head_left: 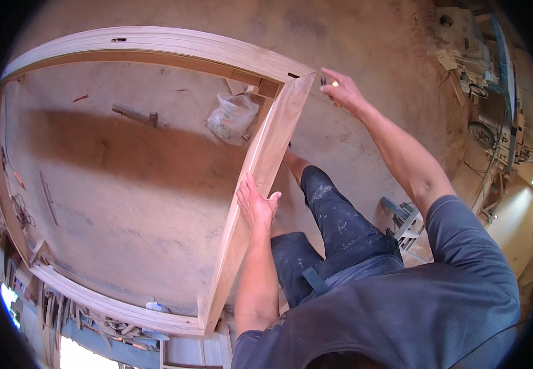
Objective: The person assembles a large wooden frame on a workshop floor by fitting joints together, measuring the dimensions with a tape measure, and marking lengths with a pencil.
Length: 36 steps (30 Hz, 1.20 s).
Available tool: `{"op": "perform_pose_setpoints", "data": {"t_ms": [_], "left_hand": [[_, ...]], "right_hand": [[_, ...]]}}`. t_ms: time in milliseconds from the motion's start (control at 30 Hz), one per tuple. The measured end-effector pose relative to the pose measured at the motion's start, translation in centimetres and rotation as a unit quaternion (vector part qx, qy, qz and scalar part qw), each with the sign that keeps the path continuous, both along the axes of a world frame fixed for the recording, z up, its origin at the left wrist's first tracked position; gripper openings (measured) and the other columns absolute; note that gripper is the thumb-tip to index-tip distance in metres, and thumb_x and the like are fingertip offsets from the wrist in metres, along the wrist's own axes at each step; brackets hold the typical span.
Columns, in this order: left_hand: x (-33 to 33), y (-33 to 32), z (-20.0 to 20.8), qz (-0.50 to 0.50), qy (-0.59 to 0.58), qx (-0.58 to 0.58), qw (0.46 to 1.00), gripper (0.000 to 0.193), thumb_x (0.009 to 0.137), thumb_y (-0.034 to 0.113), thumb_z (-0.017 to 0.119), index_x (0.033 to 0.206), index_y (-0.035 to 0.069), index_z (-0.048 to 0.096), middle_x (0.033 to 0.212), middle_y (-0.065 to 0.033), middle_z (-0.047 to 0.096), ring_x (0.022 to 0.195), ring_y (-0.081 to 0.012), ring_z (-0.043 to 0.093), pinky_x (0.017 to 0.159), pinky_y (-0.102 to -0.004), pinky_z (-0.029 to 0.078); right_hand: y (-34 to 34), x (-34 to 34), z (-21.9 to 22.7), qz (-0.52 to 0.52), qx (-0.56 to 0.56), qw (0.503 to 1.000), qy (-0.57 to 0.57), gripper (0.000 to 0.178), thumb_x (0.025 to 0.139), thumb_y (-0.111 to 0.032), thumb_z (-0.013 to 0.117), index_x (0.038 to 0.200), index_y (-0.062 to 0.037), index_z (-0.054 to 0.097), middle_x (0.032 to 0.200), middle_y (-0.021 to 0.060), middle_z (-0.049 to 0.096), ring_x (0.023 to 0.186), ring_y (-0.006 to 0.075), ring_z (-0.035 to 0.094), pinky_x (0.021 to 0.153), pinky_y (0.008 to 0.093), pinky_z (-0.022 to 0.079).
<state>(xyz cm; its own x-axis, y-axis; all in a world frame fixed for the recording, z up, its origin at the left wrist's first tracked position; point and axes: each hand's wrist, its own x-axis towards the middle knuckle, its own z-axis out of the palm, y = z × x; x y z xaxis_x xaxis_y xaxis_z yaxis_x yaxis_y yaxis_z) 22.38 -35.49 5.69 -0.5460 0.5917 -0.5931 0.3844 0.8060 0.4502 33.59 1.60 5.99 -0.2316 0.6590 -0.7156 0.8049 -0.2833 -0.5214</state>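
Note:
A large wooden frame (279, 132) of pale planed timber stretches before me, its rails meeting in a mitred corner at the upper middle. On the near rail rests my left hand (257, 204), fingers laid along the wood and thumb apart. Just right of the mitred corner, off the wood, my right hand (343, 93) is raised with its fingers bent. A small dark item shows at those fingertips, too small to name. Dark slots are cut in the far rail, one of them close to the corner.
Inside the frame's outline, a white plastic sack (232, 117) and a wooden offcut (135, 115) lie on the dusty floor. Scrap timber and a wheel (481, 135) crowd the right side. A blue-grey stand (405, 221) is beside my legs. Wood pieces are stacked at lower left.

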Motion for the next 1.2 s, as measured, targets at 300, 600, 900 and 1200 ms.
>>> {"op": "perform_pose_setpoints", "data": {"t_ms": [300,600,900,1200], "left_hand": [[-0.1,2.1,-1.9,-0.055,0.002,-0.054,0.997,0.112,0.067,0.029,0.094,0.157,0.007,0.031,0.141,-0.0219,0.049,0.13,-0.0404,0.047,0.111,-0.0508,0.039],[0.6,3.2,-3.7,-0.034,0.037,-0.042,0.998,0.093,0.065,0.015,0.087,0.145,0.001,0.04,0.128,-0.0223,0.055,0.119,-0.0425,0.054,0.102,-0.0482,0.048],[0.9,3.8,-3.9,-0.036,0.071,-0.052,0.996,0.088,0.064,0.021,0.088,0.139,0.001,0.045,0.124,-0.0211,0.057,0.115,-0.0424,0.058,0.099,-0.049,0.051],[1.1,3.5,-5.1,-0.026,0.072,-0.015,0.997,0.085,0.061,0.018,0.089,0.134,0.0,0.05,0.124,-0.0215,0.062,0.118,-0.0409,0.06,0.1,-0.0481,0.05]], "right_hand": [[3.1,-1.3,-5.0,-0.071,-0.074,0.993,0.063,0.057,0.08,-0.017,0.079,0.135,-0.0093,0.067,0.096,0.0028,0.069,0.078,0.012,0.061,0.06,0.03,0.049],[1.5,-1.3,-5.9,-0.158,-0.085,0.974,0.14,0.061,0.078,-0.018,0.083,0.135,-0.0039,0.065,0.096,0.0039,0.07,0.081,0.0135,0.064,0.064,0.0305,0.051],[1.3,-0.7,-6.0,-0.16,-0.091,0.967,0.177,0.069,0.075,-0.013,0.083,0.139,-0.005,0.062,0.098,0.0032,0.068,0.081,0.013,0.064,0.063,0.028,0.052],[-0.8,0.4,-8.3,-0.226,-0.085,0.939,0.245,0.084,0.069,-0.004,0.083,0.148,-0.0075,0.054,0.124,0.0136,0.07,0.104,0.0186,0.066,0.082,0.0301,0.055]]}}
